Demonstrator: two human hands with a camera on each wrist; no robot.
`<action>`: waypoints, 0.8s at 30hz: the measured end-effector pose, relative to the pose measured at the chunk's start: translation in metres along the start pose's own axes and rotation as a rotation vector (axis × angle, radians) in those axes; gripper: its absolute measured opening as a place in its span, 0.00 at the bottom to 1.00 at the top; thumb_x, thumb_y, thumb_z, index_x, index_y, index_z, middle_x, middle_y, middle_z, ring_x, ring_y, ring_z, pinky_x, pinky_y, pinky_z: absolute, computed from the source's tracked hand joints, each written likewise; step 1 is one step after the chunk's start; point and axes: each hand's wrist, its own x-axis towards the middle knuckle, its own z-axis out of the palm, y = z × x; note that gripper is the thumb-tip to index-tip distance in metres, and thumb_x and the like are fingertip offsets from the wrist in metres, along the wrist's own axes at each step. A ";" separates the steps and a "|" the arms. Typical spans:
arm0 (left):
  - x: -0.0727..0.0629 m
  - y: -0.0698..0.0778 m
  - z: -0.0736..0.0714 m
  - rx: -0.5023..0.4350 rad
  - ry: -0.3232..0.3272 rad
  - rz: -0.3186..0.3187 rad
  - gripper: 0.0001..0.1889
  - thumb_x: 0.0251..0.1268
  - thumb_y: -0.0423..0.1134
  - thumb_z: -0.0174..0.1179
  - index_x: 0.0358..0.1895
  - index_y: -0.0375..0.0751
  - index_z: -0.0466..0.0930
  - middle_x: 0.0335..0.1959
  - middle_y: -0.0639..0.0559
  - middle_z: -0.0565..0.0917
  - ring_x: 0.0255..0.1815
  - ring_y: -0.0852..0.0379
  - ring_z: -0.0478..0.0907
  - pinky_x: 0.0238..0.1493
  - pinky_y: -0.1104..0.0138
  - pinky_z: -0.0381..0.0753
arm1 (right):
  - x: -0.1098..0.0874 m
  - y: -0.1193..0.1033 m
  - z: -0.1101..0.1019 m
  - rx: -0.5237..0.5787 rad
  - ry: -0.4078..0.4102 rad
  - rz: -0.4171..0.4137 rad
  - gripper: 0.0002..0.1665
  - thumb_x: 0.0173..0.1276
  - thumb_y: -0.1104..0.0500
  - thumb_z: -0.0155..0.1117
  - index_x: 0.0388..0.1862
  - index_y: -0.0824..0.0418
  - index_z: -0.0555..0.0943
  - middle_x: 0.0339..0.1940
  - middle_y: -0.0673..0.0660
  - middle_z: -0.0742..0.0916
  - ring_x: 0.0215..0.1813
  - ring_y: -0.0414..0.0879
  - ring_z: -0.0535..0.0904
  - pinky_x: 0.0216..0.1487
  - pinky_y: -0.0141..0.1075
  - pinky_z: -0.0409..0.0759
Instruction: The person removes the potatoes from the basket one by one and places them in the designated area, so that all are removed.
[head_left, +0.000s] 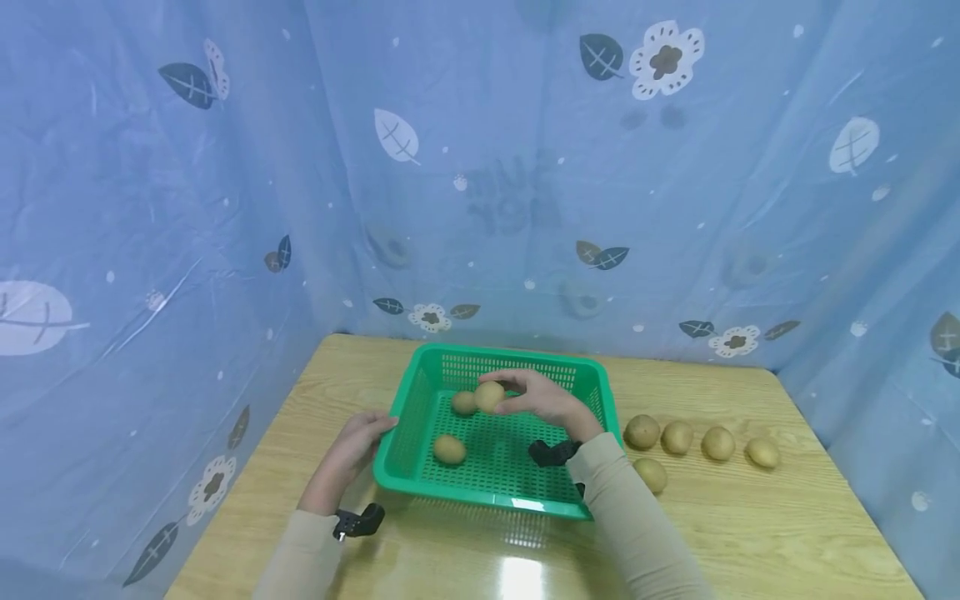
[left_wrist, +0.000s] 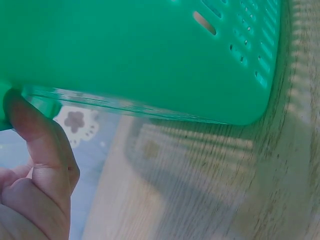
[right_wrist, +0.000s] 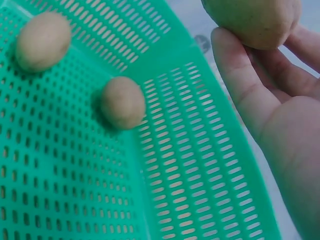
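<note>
My right hand (head_left: 536,396) holds a potato (head_left: 490,397) between thumb and fingers above the green plastic basket (head_left: 609,400). The right wrist view shows this potato (right_wrist: 255,20) at its top edge, partly cut off. Two other potatoes lie on the basket's slotted floor, one potato (head_left: 449,449) towards the front left and one potato (head_left: 464,403) near the back left. At the basket's left side, my left hand (head_left: 358,442) grips the rim. In the left wrist view its curled fingers (left_wrist: 47,155) meet the rim, beside the basket's outer wall (left_wrist: 125,55).
Right of the basket, several potatoes form a row on the wooden table (head_left: 750,525), ending with a potato (head_left: 763,452). Another potato (head_left: 650,474) sits nearer, close to the basket and partly behind the right sleeve. A blue patterned curtain (head_left: 510,208) encloses the table's back and sides.
</note>
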 end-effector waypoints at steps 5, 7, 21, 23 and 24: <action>0.002 0.000 0.000 0.023 0.013 0.007 0.17 0.70 0.39 0.50 0.46 0.22 0.74 0.38 0.41 0.82 0.38 0.54 0.81 0.43 0.67 0.81 | -0.009 -0.010 -0.006 -0.026 0.069 -0.043 0.32 0.63 0.60 0.65 0.67 0.57 0.70 0.67 0.59 0.73 0.67 0.50 0.69 0.59 0.43 0.74; 0.002 0.000 0.000 0.034 0.013 0.010 0.17 0.71 0.39 0.51 0.46 0.23 0.74 0.38 0.42 0.82 0.38 0.55 0.81 0.43 0.67 0.80 | -0.014 -0.016 -0.008 -0.041 0.100 -0.055 0.33 0.63 0.58 0.66 0.67 0.57 0.69 0.69 0.58 0.71 0.68 0.53 0.67 0.59 0.44 0.74; 0.000 0.002 0.001 0.022 0.003 0.004 0.17 0.71 0.40 0.50 0.46 0.23 0.73 0.38 0.42 0.81 0.38 0.54 0.80 0.43 0.67 0.80 | -0.049 -0.039 -0.021 0.041 0.173 -0.187 0.35 0.65 0.63 0.63 0.70 0.63 0.64 0.71 0.64 0.66 0.60 0.44 0.75 0.54 0.46 0.79; 0.000 0.001 0.001 0.025 0.006 0.002 0.17 0.71 0.39 0.50 0.45 0.23 0.73 0.37 0.43 0.81 0.37 0.55 0.80 0.43 0.67 0.80 | -0.054 -0.039 -0.022 0.053 0.168 -0.202 0.34 0.65 0.64 0.62 0.70 0.64 0.64 0.71 0.64 0.66 0.60 0.44 0.75 0.52 0.40 0.80; 0.000 0.001 0.002 0.028 0.009 0.000 0.16 0.71 0.39 0.50 0.45 0.24 0.73 0.36 0.44 0.80 0.37 0.56 0.80 0.43 0.68 0.80 | -0.057 -0.039 -0.023 0.054 0.170 -0.207 0.34 0.65 0.65 0.62 0.70 0.64 0.64 0.71 0.64 0.66 0.60 0.44 0.76 0.52 0.40 0.80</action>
